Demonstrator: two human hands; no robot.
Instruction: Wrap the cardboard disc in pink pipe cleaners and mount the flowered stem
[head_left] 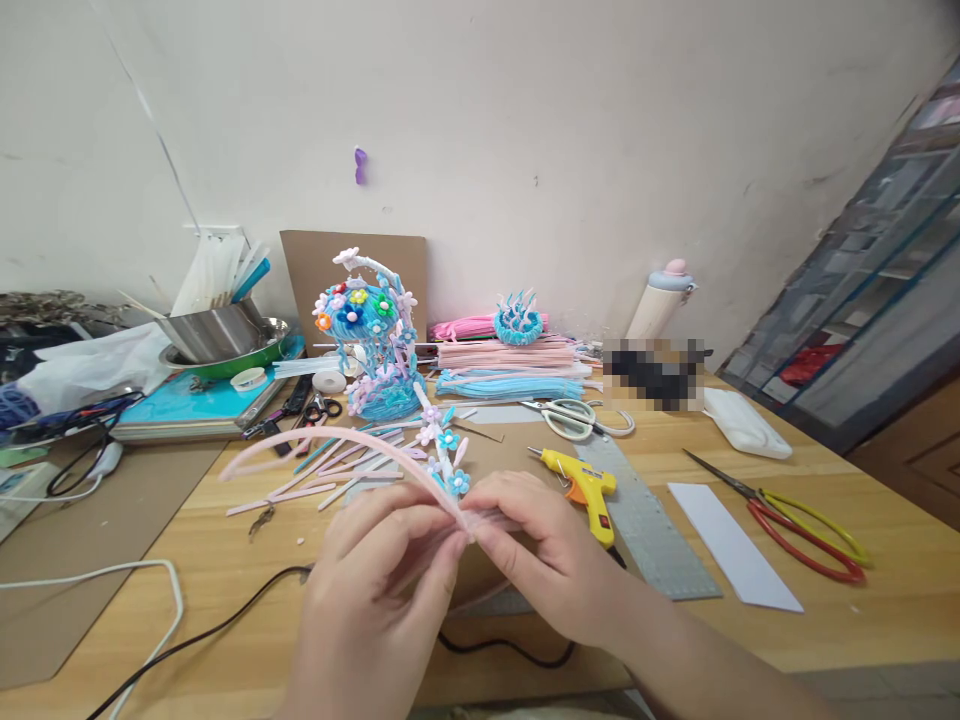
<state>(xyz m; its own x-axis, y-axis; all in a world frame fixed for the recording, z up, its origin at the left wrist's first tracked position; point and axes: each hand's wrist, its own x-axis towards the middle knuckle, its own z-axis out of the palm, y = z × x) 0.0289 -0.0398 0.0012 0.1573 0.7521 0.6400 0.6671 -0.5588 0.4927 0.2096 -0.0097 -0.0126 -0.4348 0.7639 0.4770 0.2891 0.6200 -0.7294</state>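
Both hands, left hand (379,560) and right hand (547,560), meet low in the frame's centre, fingertips pinched on a pink pipe-cleaner stem (337,440) arcing up-left, flowers (448,445) kept upward above the worktop (862,620); glue gun (585,492) just right.

From where I stand, nothing here can be read: the metal ruler (651,520) on the counter (862,610) carries fine markings, too small to make out, and no labels or brands show.

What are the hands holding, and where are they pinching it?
Both the left hand and right hand pinch a pink pipe cleaner at its near end, where fingertips meet.
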